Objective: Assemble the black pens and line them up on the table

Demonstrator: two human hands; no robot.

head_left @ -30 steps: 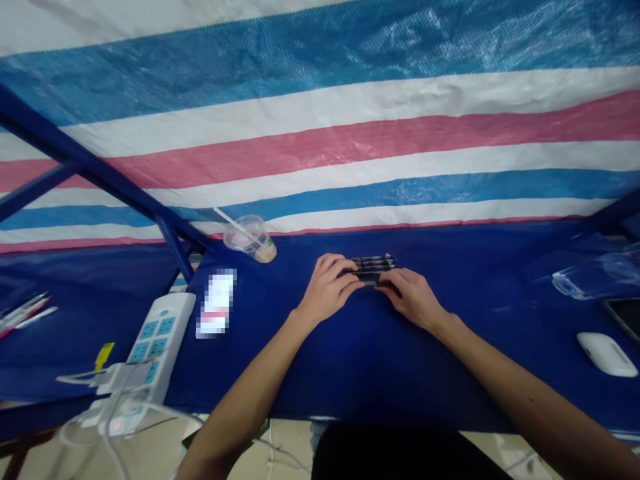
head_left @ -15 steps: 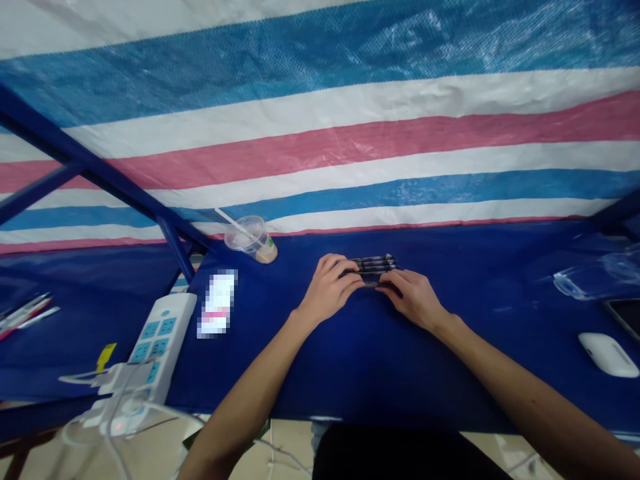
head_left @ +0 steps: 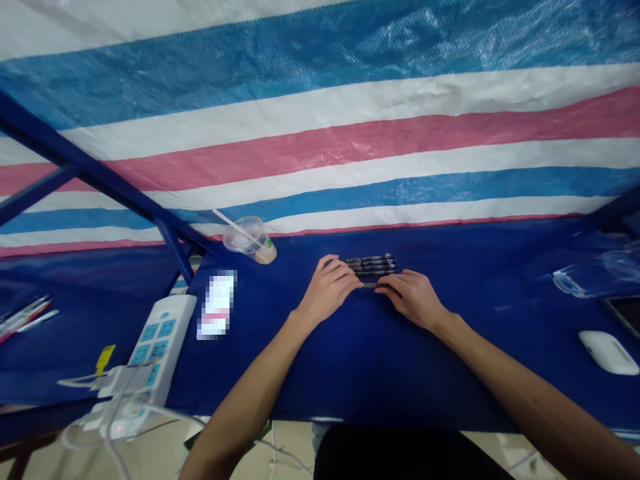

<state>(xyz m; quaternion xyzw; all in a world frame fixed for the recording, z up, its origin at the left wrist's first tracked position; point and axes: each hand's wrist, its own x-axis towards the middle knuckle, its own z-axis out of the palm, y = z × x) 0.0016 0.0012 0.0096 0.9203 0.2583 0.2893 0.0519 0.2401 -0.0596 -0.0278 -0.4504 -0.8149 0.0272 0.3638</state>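
Several dark pens [head_left: 371,265] lie side by side in a row on the blue table [head_left: 365,360]. Just in front of the row, a single dark pen [head_left: 370,285] stretches between my two hands, roughly parallel to the others. My left hand [head_left: 331,288] has its fingers closed on the left end of this pen, while its fingertips are close to the left ends of the row. My right hand [head_left: 413,298] pinches the right end between thumb and fingers. Both ends of the held pen are hidden by the fingers.
A tilted plastic cup [head_left: 260,248] with a straw stands back left, near a phone [head_left: 217,305] and a power strip [head_left: 160,347] with cables. At right are a white earphone case [head_left: 607,352], a dark phone [head_left: 627,315] and a clear plastic bottle [head_left: 575,283].
My left fingers have drawn back slightly from the row, so more of the pens shows. The single pen between my hands shows more clearly, a little apart from the row.
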